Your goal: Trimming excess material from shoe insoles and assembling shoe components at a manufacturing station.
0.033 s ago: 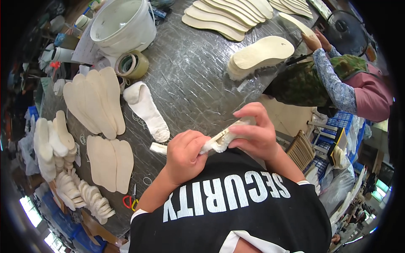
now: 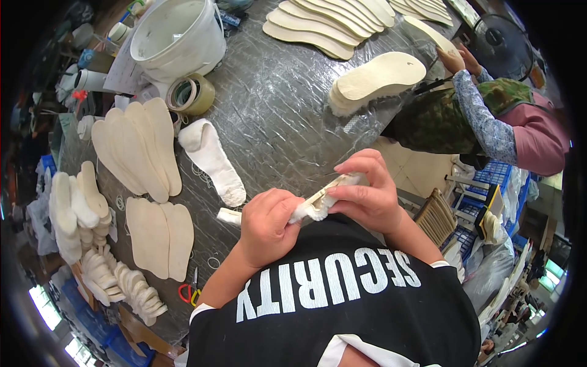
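Note:
My left hand point(image 2: 270, 225) and my right hand point(image 2: 369, 191) grip a fleecy white insole point(image 2: 313, 209) edge-on in front of my chest. Its edge is wavy, and one end pokes out beyond my left fist. Thumb and fingers of my right hand pinch the other end. Just past my left hand, a white fluffy insole point(image 2: 214, 162) lies on the table. Further left are fanned cream insoles point(image 2: 137, 147) and a smaller group of cream insoles point(image 2: 160, 238). Scissors point(image 2: 191, 292) with red and yellow handles lie by my left forearm.
The dark table point(image 2: 275, 116) has a plastic cover. A white bucket point(image 2: 177, 43) and tape rolls point(image 2: 194, 93) stand at the far left. Stacked insoles point(image 2: 379, 76) and fanned insoles point(image 2: 324, 27) lie beyond. At right, a co-worker point(image 2: 489, 116) holds an insole. Rolled white bundles point(image 2: 119, 278) sit lower left.
My right thumb and fingers have shifted slightly and closed in on the insole's end. My left hand stays almost where it was.

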Tool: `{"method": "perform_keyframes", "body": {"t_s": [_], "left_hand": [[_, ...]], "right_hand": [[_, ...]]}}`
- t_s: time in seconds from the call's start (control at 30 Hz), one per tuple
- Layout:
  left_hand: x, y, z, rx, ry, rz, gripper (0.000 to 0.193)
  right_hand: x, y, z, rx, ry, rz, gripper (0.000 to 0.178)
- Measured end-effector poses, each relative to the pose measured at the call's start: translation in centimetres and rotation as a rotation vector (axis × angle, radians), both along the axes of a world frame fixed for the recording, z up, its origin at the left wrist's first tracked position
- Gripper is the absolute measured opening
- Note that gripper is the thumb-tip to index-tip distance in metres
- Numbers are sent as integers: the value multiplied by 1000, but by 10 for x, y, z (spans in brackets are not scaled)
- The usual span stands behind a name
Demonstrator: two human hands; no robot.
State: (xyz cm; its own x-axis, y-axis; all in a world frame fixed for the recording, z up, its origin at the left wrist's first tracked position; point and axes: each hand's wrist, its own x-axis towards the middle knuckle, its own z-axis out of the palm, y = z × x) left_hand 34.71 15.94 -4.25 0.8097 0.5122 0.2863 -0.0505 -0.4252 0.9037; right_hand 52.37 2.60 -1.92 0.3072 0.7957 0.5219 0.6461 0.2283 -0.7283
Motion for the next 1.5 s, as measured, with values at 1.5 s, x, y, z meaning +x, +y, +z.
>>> {"method": "perform_keyframes", "body": {"t_s": [1.5], "left_hand": [[3,3,14,-117,194,-277,23]], "right_hand": [[5,-11,0,18,156,-41,50]]}}
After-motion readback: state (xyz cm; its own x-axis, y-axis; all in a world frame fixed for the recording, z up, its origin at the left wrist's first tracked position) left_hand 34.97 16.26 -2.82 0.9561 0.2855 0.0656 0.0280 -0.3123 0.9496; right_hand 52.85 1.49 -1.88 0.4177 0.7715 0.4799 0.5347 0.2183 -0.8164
